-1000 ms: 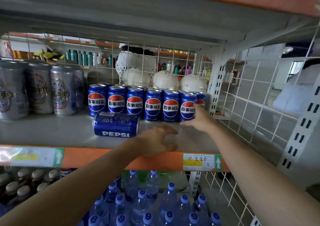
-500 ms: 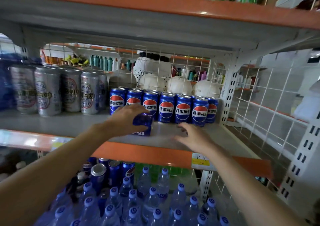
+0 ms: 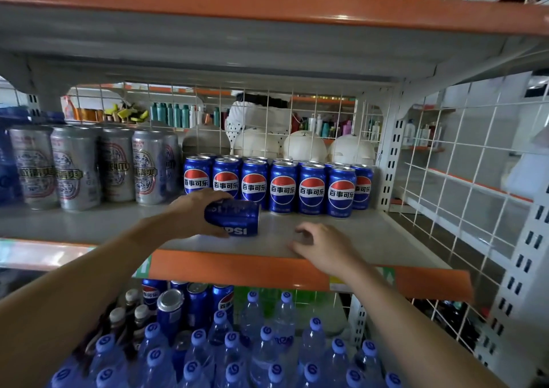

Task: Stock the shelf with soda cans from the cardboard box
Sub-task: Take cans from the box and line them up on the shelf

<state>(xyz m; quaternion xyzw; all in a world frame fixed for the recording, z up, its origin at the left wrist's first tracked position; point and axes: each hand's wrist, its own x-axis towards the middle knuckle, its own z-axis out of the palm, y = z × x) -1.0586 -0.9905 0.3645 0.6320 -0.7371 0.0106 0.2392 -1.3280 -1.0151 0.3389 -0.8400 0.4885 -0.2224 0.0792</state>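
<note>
Grey shelf board with an orange front edge runs across at chest height, backed by a white wire grid. Along the rear stands a row of blue cans, all upright, each showing a red, white and blue globe with 百事可乐 in white facing me. To their left stand taller silver cans with red and blue crests; of their Chinese lettering I can read only 清爽.

My left hand grips one blue soda can that lies on its side on the shelf, just in front of the second and third upright cans from the left. Its long axis runs left to right, roughly parallel to the shelf edge, with the free end pointing right. My fingers wrap over the top and my thumb sits underneath, covering the left end. White letters "PSI" read along the lower side; the rest of the word is under my thumb.

My right hand sits at the front edge of the shelf, to the right of the can and apart from it, fingers loosely curled and holding nothing.

Below are water bottles with blue caps.
</note>
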